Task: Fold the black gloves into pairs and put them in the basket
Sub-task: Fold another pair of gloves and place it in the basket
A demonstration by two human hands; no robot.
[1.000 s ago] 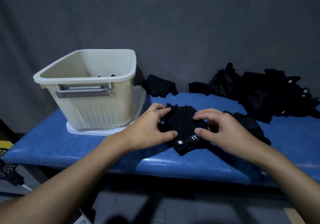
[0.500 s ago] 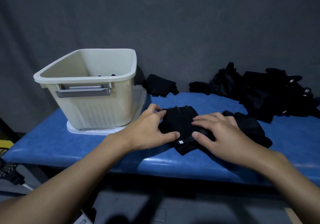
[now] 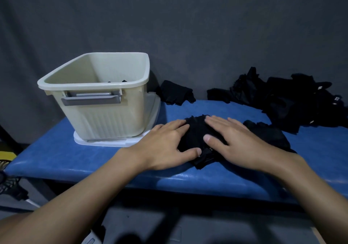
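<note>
Both bare forearms reach in from the near edge, angled toward each other. The left hand (image 3: 163, 145) lies palm down, fingers straight and close together, just right of the basket's (image 3: 105, 117) near right corner. Its fingertips rest on the left side of the folded black gloves (image 3: 194, 132), and its thumb stretches along the bundle's near side. The right hand (image 3: 241, 142) is farther right of the basket, also flat with fingers spread a little, pressing on the bundle's right half with the thumb laid across the top. Neither hand pinches or curls round the cloth; both press it flat, so the bundle sits between and partly under the two palms.

The bundle lies on the blue padded bench (image 3: 47, 155), close to its near edge. Bare blue surface runs from the hands toward the basket and behind them. A loose black glove (image 3: 271, 136) lies just beside the right hand, on the side away from the basket.

The cream basket stands upright on a white lid (image 3: 113, 142), with dark bits of cloth (image 3: 124, 81) barely showing over its near rim. Behind its right corner lies one more glove (image 3: 176, 94). Well to the basket's right, a heap of black gloves (image 3: 286, 100) rests against the grey backdrop (image 3: 188, 17).
</note>
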